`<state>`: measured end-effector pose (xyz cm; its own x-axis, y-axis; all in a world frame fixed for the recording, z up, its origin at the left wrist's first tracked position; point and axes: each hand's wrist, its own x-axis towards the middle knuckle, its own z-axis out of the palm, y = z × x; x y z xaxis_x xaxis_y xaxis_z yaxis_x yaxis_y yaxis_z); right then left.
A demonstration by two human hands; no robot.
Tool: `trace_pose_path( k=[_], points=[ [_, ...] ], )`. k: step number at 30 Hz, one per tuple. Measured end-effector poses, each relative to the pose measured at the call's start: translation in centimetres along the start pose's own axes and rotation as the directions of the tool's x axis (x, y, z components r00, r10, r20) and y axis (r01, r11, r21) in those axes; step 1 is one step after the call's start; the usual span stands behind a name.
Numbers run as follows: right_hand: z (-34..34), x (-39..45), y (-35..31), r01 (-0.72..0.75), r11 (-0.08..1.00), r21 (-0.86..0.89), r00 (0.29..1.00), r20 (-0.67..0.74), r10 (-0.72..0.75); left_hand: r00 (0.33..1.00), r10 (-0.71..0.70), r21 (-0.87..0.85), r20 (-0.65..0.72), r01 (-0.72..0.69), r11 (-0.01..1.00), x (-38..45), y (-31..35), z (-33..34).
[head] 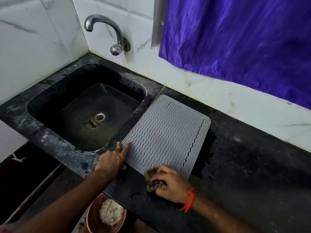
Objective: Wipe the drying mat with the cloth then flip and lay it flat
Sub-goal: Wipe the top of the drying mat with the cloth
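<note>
A grey drying mat (165, 134) with wavy ridges lies flat on the black counter (244, 165), just right of the sink. My left hand (111, 158) rests with spread fingers on the mat's near left edge and holds nothing. My right hand (170, 184) is closed around a crumpled brownish cloth (154, 179) at the mat's near right corner. The cloth is blurred and partly hidden under my fingers. A red thread is tied around my right wrist.
A black sink (42, 105) with a steel drain is set in the counter at left, under a wall tap (104, 29). A purple curtain (235, 36) hangs at the back right. Below the counter edge stands a reddish bucket (91, 216) holding a pale scrubber.
</note>
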<state>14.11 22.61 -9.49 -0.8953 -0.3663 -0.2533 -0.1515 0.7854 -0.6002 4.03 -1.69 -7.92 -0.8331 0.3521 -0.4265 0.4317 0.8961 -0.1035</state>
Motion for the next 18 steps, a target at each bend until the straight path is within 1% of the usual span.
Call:
trace_pose_path(
  k=[1, 2, 3, 5, 7, 9, 10, 11, 12, 14, 15, 18],
  points=[
    [-0.9, 0.2, 0.0, 0.004, 1.000, 0.027, 1.000, 0.028, -0.005, 1.000, 0.000, 0.000, 0.002, 0.000, 1.000, 0.0, 0.0, -0.1],
    [-2.2, 0.8, 0.5, -0.006, 0.999, 0.053, 1.000, 0.011, 0.005, 1.000, 0.000, -0.002, 0.005, 0.000, 1.000, 0.0, 0.0, -0.2],
    [-3.8, 1.7, 1.4, -0.029, 0.997, 0.078, 0.999, -0.038, 0.032, 1.000, -0.001, -0.007, 0.006, 0.001, 1.000, 0.0, 0.0, -0.3],
    [-8.1, 4.0, 3.8, -0.084, 0.989, 0.121, 0.976, -0.189, 0.106, 1.000, -0.004, -0.016, 0.008, 0.004, 1.000, 0.0, -0.1, -0.3],
    [-12.8, 6.6, 7.0, -0.143, 0.981, 0.133, 0.912, -0.368, 0.182, 1.000, -0.005, -0.026, 0.007, 0.005, 1.000, -0.1, -0.1, -0.3],
    [-17.0, 8.7, 10.5, -0.305, 0.950, 0.070, 0.823, -0.482, 0.300, 1.000, -0.007, -0.029, 0.004, 0.007, 1.000, -0.1, 0.0, -0.4],
    [-18.5, 9.5, 12.2, -0.387, 0.921, 0.041, 0.792, -0.497, 0.354, 1.000, -0.010, -0.028, 0.004, 0.010, 1.000, -0.1, 0.0, -0.3],
    [-19.4, 10.1, 13.6, -0.443, 0.896, 0.016, 0.778, -0.490, 0.393, 1.000, -0.013, -0.029, 0.006, 0.014, 0.999, -0.1, 0.0, -0.3],
    [-19.6, 10.5, 14.7, -0.474, 0.880, -0.018, 0.782, -0.468, 0.412, 1.000, -0.017, -0.032, 0.009, 0.017, 0.999, -0.2, 0.0, -0.3],
    [-18.7, 10.8, 15.7, -0.493, 0.865, -0.095, 0.809, -0.415, 0.416, 1.000, -0.021, -0.039, 0.008, 0.022, 0.999, -0.2, -0.1, -0.2],
    [-17.8, 10.8, 15.8, -0.495, 0.862, -0.106, 0.810, -0.414, 0.414, 1.000, -0.021, -0.043, 0.010, 0.022, 0.999, -0.2, -0.1, -0.2],
    [-15.4, 10.1, 14.9, -0.465, 0.878, -0.113, 0.800, -0.478, 0.363, 1.000, -0.017, -0.045, 0.008, 0.017, 0.999, 0.0, -0.3, -0.2]
  ],
)
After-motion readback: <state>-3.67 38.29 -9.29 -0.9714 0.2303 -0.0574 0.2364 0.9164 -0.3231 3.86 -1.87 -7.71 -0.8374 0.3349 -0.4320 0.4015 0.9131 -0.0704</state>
